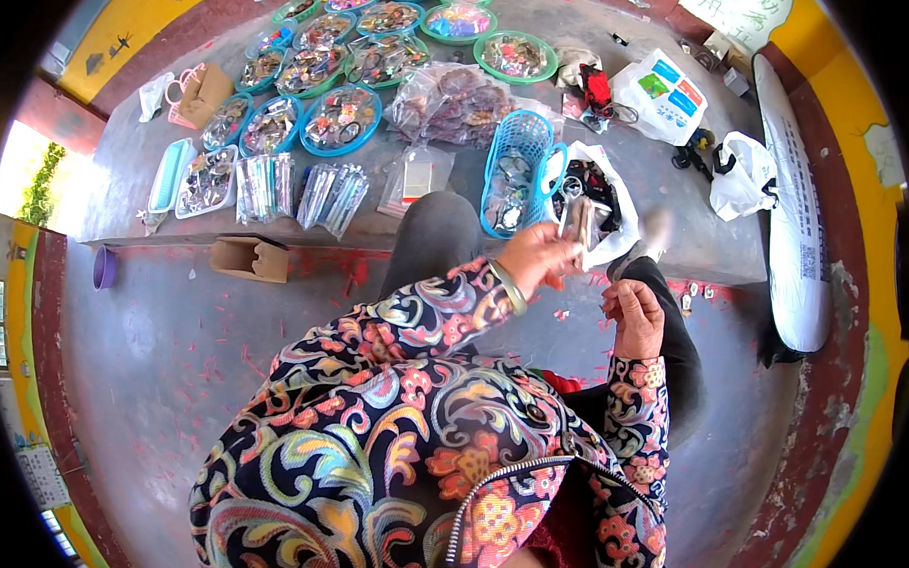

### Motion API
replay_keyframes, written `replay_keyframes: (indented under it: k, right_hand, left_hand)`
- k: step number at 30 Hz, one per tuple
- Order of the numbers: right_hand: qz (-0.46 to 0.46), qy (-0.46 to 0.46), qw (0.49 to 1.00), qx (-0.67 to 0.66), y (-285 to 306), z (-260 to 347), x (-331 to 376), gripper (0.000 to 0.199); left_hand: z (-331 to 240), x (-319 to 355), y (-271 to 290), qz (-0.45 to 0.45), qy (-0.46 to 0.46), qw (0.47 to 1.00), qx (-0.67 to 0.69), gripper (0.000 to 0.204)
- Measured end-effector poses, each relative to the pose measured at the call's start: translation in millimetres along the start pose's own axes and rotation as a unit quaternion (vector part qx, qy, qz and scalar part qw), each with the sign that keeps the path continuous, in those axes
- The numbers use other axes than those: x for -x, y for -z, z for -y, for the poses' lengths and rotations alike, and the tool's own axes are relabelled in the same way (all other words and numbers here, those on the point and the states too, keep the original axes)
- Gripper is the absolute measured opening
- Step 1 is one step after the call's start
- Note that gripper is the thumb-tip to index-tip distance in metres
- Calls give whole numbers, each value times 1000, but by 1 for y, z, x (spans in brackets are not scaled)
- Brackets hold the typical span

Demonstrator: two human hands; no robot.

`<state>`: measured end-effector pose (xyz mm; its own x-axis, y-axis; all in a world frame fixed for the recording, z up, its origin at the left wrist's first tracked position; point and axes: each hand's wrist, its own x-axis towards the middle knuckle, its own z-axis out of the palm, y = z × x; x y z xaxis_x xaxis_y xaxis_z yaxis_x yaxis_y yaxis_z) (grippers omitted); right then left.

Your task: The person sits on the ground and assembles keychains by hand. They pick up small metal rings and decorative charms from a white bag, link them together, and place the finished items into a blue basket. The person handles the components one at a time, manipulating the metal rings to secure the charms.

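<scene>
My left hand (536, 258), with a bangle at its wrist, is closed around a small flat, shiny packet (577, 224) that stands up from the fingers; its contents are too small to make out. The packet is in front of an open white plastic bag (621, 224) filled with dark and shiny small things. Lower and to the right, my right hand (636, 318) is raised with its fingers curled and thumb against the forefinger; whatever is pinched there, if anything, is hidden. Just left of the bag is a blue plastic basket (488, 188) holding small clear packets.
A raised grey ledge carries several round trays, such as a blue one (374, 137), full of small goods. Bundles of pens (333, 200) lie near its edge, with a pile of clear bags (448, 104) behind. A cardboard box (248, 259) sits on the floor. White bags (746, 179) are at right.
</scene>
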<state>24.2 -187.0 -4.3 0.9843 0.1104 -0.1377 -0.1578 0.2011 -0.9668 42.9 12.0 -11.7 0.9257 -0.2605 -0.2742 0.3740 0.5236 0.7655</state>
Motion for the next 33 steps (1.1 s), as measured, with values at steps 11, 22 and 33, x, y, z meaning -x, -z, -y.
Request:
replay_keyframes:
  k: [11, 22, 33]
  right_hand:
    - [20, -77, 995, 51, -8, -1, -4, 16]
    - [41, -110, 990, 79, 2, -11, -6, 18]
    - [55, -145, 984, 93, -1, -8, -3, 15]
  left_hand:
    - [14, -99, 130, -171, -136, 942, -256, 20]
    - [56, -157, 141, -285, -125, 774, -551, 48]
    - [7, -47, 110, -90, -100, 932, -338, 20]
